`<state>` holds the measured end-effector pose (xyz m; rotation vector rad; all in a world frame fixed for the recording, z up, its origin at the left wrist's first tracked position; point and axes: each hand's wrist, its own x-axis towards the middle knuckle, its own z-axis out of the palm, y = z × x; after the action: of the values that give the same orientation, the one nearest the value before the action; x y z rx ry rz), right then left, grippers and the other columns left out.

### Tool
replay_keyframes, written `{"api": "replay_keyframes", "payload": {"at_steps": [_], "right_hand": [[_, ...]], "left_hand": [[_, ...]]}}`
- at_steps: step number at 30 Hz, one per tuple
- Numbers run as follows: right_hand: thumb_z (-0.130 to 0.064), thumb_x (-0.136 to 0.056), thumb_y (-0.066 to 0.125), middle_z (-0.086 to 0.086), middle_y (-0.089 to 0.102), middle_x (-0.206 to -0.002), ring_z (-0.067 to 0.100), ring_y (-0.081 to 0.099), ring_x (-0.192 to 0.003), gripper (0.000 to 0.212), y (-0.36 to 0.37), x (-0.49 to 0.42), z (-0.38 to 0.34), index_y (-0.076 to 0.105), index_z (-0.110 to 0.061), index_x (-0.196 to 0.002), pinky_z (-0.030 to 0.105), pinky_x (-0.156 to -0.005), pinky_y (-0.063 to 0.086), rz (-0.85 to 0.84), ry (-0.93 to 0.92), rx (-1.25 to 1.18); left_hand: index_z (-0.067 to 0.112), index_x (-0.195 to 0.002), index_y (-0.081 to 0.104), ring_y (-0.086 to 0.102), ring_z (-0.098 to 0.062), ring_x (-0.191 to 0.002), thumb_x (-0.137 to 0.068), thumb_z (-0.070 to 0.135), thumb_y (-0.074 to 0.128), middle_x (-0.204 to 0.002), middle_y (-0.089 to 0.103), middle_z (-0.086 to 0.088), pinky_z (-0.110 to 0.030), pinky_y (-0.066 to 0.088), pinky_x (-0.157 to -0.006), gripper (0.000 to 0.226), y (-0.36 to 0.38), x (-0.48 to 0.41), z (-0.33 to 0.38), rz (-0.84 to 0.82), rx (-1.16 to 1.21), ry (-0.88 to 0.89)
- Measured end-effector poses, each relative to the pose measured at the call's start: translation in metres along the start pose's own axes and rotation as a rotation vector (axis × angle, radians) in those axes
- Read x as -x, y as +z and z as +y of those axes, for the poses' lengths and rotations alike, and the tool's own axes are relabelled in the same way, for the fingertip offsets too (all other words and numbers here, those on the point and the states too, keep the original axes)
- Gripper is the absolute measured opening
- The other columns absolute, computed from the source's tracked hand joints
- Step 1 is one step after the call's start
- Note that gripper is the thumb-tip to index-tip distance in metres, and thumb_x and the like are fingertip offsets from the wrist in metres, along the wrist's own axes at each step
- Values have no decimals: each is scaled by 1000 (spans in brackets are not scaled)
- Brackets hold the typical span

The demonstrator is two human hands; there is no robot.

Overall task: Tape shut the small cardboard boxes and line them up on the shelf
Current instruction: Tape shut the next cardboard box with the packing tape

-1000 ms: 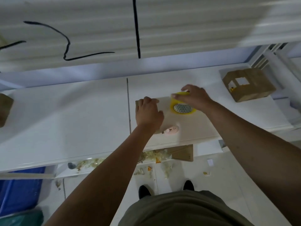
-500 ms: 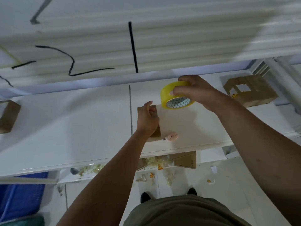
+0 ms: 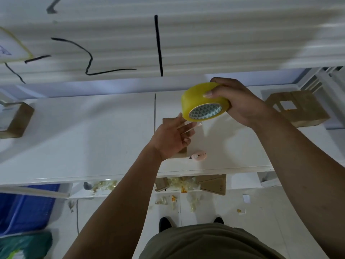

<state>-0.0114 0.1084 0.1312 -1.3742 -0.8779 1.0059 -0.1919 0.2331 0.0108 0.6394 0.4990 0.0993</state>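
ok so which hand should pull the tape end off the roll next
Left, probably. The left hand is free, its fingertips right at the edge of the tape roll; the right hand grips the roll.

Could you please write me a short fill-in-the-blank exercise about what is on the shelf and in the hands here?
1. The right hand grips a tape roll coloured ____.
2. The cutter lying beside the small box that the left hand partly covers is ____.
3. The box with a white square patch sits on the shelf at the person's ____ side.
Missing words: yellow; pink; right.
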Motion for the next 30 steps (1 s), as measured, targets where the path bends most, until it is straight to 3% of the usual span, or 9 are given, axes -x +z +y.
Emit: {"api": "replay_keyframes", "payload": {"at_steps": [3,6,9,11,13,17,21,27,30], "right_hand": [[-21,-76,76,-2,45,-72,15,55,-73,27,1,-1,4,51,-21,-67,31,-67,36,-27,-3,-93],[-20,-77,78,-4,47,-71,13,57,-73,27,-1,-2,9,53,-22,-67,28,-68,39,-59,5,-98],[-21,-76,80,-4,51,-74,16,60,-80,24,2,-2,17,57,-23,-69,31,-72,40,-44,30,-101],[-23,-75,81,-3,50,-74,16,59,-80,24,1,-1,24,57,-23,-70,32,-72,39,-8,14,-77],[-33,-72,83,-6,49,-71,11,57,-74,27,-6,2,27,59,-22,-68,29,-67,39,76,5,78],[-53,-71,86,-1,55,-69,13,59,-68,53,-14,-4,47,63,-6,-79,32,-68,41,92,164,521],[-53,-80,85,-1,66,-81,20,67,-80,42,1,-15,73,64,-17,-76,33,-67,46,71,280,721],[-56,-80,81,-4,62,-90,17,61,-84,38,9,-24,93,60,-25,-78,30,-61,40,67,376,849],[-53,-82,80,1,66,-91,18,63,-85,38,14,-29,102,63,-20,-85,31,-63,44,99,406,811]], "left_hand": [[19,-91,78,55,-10,-76,-98,28,71,-96,62,-1,-23,37,-66,13,-7,2,1,5,12,-4],[24,-80,78,44,-8,-72,-106,15,60,-85,58,3,-23,31,-63,33,-15,7,9,9,-215,111],[23,-76,81,60,-10,-73,-102,-5,61,-80,72,5,-25,46,-67,43,-16,13,26,172,-528,235],[18,-80,78,67,-13,-77,-94,-15,64,-79,74,1,-30,58,-79,38,-18,17,46,365,-716,322],[11,-85,75,74,-18,-77,-93,-14,68,-82,74,-5,-37,63,-91,27,-31,25,72,564,-795,374],[11,-84,75,81,-20,-74,-94,-6,69,-80,78,-7,-43,66,-90,20,-50,40,88,696,-1011,283],[11,-87,77,80,-12,-71,-95,5,71,-79,79,-2,-40,67,-88,11,-58,30,65,809,-1189,222],[14,-83,74,79,-15,-75,-98,6,69,-87,80,-9,-38,67,-84,18,-68,6,39,837,-1176,117],[11,-102,77,77,-26,-92,-99,7,65,-104,79,-13,-43,66,-89,14,-64,-7,16,860,-1141,65]]}}
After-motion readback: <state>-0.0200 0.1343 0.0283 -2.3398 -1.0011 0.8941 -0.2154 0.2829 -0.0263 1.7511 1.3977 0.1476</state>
